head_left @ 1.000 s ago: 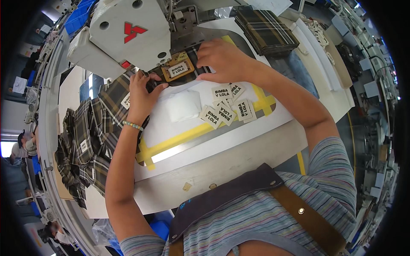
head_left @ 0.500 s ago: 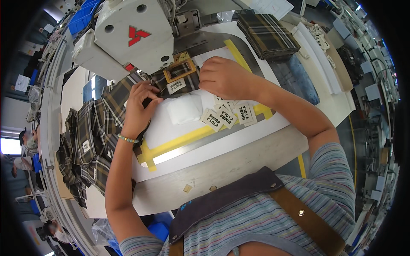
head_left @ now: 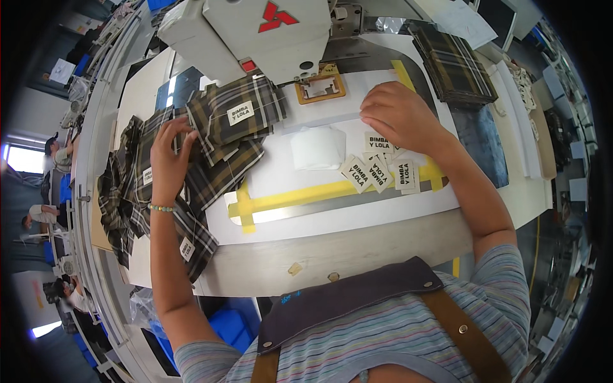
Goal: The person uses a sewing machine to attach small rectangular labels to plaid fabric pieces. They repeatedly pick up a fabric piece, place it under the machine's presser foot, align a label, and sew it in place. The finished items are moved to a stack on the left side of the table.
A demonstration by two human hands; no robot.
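Note:
My left hand (head_left: 169,156) is at the left, over a heap of plaid cloth pieces (head_left: 204,175), its thumb and fingers apart and holding nothing visible. Just right of it, a plaid piece (head_left: 262,105) with a pale sewn-on label (head_left: 241,113) lies on top. On the other side, my right hand (head_left: 402,118) hovers above loose cream labels (head_left: 378,142) with its fingers curled together; whatever is between them is hidden. Between the hands sit a stack of white squares (head_left: 318,148) and the brass-coloured clamp frame (head_left: 321,89) of a sewing machine (head_left: 255,38), with no cloth under it.
The machine's white head rises at the top centre. A neat stack of folded plaid pieces (head_left: 454,67) stands at the back right. Yellow tape (head_left: 300,198) edges the white work sheet. A blue bin (head_left: 230,329) is below the table's front edge.
The labelled plaid piece has come out from the clamp frame and lies to the left on the heap. My left hand has moved left and opened. The whole view has shifted.

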